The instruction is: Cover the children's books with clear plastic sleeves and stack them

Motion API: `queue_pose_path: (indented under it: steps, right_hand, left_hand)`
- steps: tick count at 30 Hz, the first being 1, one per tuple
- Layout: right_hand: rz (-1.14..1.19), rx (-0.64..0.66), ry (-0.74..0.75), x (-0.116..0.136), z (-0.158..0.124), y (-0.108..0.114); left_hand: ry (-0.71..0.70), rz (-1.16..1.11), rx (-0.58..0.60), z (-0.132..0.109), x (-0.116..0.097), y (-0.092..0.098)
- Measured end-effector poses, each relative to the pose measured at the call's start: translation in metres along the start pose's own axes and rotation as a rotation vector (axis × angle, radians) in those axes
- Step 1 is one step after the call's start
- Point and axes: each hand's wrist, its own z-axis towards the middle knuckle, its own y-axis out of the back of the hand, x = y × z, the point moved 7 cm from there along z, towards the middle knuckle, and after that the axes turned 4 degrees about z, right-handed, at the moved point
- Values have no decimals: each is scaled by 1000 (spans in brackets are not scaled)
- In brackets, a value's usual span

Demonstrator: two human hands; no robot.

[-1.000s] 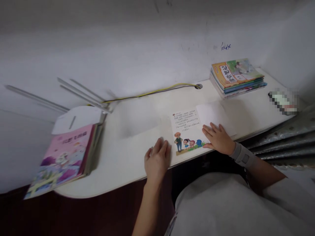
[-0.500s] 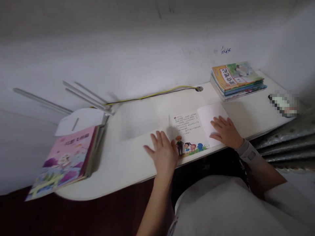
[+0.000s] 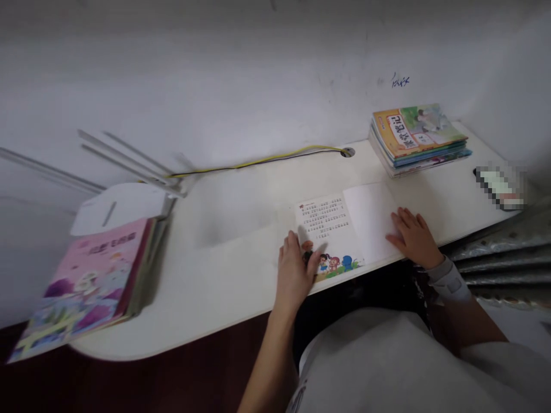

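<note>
Flanking the open booklet (image 3: pixel 358 222) — pink-covered books (image 3: pixel 101 272), orange-covered books (image 3: pixel 417 136).

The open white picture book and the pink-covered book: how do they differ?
The open white picture book lies spread on the white table, while the pink-covered paper book is shut atop a pile. The open book shows printed lines and cartoon figures beside a blank-looking page; the pink book shows its cover. The left hand is at the open book; none is near the pink one. Both carry coloured pictures.
</note>
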Motion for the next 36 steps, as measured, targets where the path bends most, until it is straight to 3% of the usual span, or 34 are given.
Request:
queue_pose_path:
  steps: [6, 15, 18, 22, 24, 36]
  right_hand:
    - [62, 7, -36, -13, -3, -5]
    - [81, 37, -61, -18, -3, -2]
    - [68, 55, 7, 3, 3, 6]
    - [66, 124, 249, 57, 11, 8]
    - [64, 156, 291, 74, 14, 5]
    - [18, 174, 278, 71, 2, 4]
  left_hand:
    - [-169, 75, 230, -13, 9, 4]
    - [-189, 111, 234, -11, 4, 3]
    - [-183, 118, 234, -11, 3, 4]
    - [-171, 125, 228, -11, 2, 5]
    - [-175, 119, 214, -11, 1, 6]
    - [-214, 175, 252, -13, -3, 5]
